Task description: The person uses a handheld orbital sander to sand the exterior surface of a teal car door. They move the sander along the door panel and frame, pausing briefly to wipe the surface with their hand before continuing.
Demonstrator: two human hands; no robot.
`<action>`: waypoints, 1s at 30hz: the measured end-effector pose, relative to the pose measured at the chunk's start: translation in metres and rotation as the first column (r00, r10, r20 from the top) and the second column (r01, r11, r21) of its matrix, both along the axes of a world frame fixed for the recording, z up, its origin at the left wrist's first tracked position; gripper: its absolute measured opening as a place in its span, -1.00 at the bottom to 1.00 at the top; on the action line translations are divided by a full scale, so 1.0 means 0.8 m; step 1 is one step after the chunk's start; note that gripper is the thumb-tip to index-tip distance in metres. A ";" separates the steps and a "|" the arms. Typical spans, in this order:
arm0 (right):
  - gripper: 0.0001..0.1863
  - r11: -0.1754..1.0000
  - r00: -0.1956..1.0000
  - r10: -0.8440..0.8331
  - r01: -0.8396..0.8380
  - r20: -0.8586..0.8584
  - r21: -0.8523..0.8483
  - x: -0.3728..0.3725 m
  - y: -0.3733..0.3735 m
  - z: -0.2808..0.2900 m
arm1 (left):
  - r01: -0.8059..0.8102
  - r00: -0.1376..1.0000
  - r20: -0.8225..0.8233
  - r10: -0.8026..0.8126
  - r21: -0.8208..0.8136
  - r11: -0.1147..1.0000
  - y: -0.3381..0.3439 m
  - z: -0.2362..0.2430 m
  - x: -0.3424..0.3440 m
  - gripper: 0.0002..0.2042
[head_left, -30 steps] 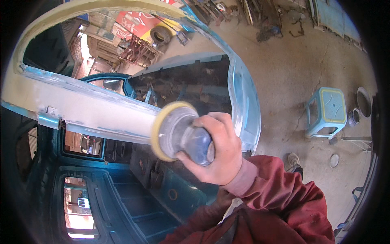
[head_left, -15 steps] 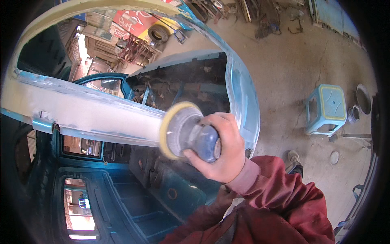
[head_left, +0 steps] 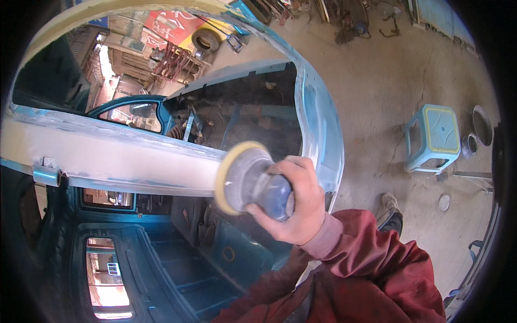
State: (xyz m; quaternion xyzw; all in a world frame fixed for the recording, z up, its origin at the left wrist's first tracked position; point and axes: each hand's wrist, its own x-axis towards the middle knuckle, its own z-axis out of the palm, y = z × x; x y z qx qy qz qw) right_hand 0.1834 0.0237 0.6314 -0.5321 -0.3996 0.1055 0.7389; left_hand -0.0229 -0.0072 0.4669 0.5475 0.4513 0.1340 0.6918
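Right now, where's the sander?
In the head view, near the middle: the sander is held in the right hand, at the right end of the pale car panel and well left of the blue stool.

Place is most probably car repair workshop: vehicle body point(head_left: 124, 153) with pale and blue patches, round sander point(head_left: 245, 180), loose tyre point(head_left: 215, 37), pile of rusty metal parts point(head_left: 172, 64), dusty hard floor point(head_left: 371, 118).

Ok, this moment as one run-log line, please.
right hand: gripping round sander | yellow pad: at pale panel, contact unclear | left hand: not visible | nearby: blue stool
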 end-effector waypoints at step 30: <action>-0.31 0.999 0.999 -0.051 0.051 -0.016 -0.008 -0.009 -0.001 -0.031 | -0.137 0.990 0.028 0.135 0.044 0.990 0.004 0.009 0.008 -0.62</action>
